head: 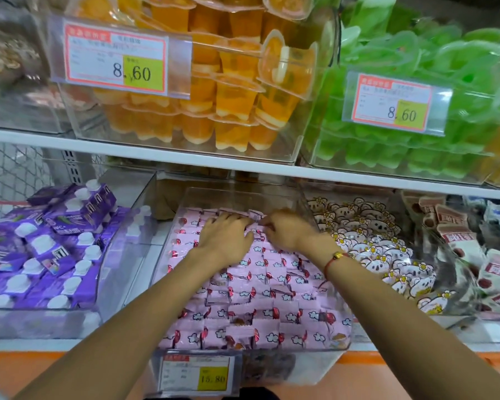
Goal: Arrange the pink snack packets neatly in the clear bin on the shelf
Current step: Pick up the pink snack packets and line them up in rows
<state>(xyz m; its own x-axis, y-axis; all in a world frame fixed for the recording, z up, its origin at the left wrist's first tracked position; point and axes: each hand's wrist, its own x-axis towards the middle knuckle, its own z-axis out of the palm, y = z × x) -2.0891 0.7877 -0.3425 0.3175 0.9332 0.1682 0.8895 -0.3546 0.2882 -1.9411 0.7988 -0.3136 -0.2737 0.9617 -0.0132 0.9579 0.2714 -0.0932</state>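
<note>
**Both hands at the back of the pink packet bin**

While both forearms reach forward from the bottom corners, the hands meet at the far end of the clear bin [168,246] on the lower shelf [26,345]. Left hand [225,235]: palm down, fingers spread and straight, pressing flat on the pink snack packets [260,301]. Right hand [286,229]: fingers curled, pinching one packet [256,215] at the back row. A red string bracelet [331,261] circles the right wrist. Packets fill the bin in rough rows.
</note>
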